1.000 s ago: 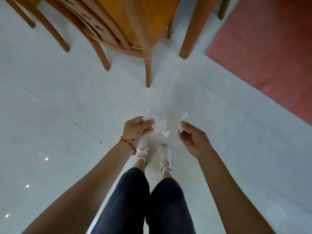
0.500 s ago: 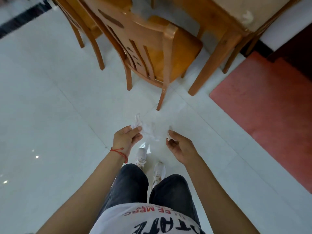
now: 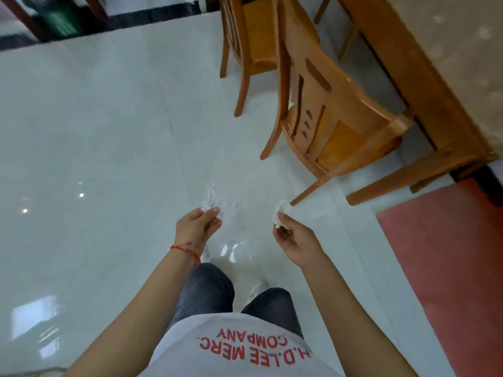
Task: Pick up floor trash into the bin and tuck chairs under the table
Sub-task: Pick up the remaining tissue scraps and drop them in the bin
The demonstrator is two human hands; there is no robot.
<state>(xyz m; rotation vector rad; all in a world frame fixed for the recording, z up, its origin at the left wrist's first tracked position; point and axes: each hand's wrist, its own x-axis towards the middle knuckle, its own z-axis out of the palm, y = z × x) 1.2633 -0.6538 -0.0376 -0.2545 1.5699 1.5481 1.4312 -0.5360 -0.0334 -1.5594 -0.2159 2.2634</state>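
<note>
We stand on a glossy pale tiled floor (image 3: 95, 131), looking down past a white T-shirt (image 3: 239, 346) with red lettering and dark jeans (image 3: 206, 292) to our own two hands held out in front. Our left hand (image 3: 197, 227), a red string bracelet (image 3: 186, 250) at its wrist, pinches a crumpled white tissue (image 3: 215, 204) between thumb and fingertips; the paper sticks up and trails off to the right, its edges blurred against the floor. Our right hand (image 3: 295, 240), palm turned up, grips a smaller wad of white tissue (image 3: 280, 213) in its curled fingers. Both scraps are off the floor, held apart from each other at about the same height. Just beyond the right hand, a wooden chair (image 3: 326, 112) stands with its seat partly under the wooden table (image 3: 424, 85) at upper right; one chair leg ends close to the small wad in the frame. A second wooden chair (image 3: 245, 42) stands behind it along the same side. A red mat (image 3: 449, 268) covers the floor at right. At the far upper left, a green bin (image 3: 58, 23) sits blurred among dark furniture legs.
</note>
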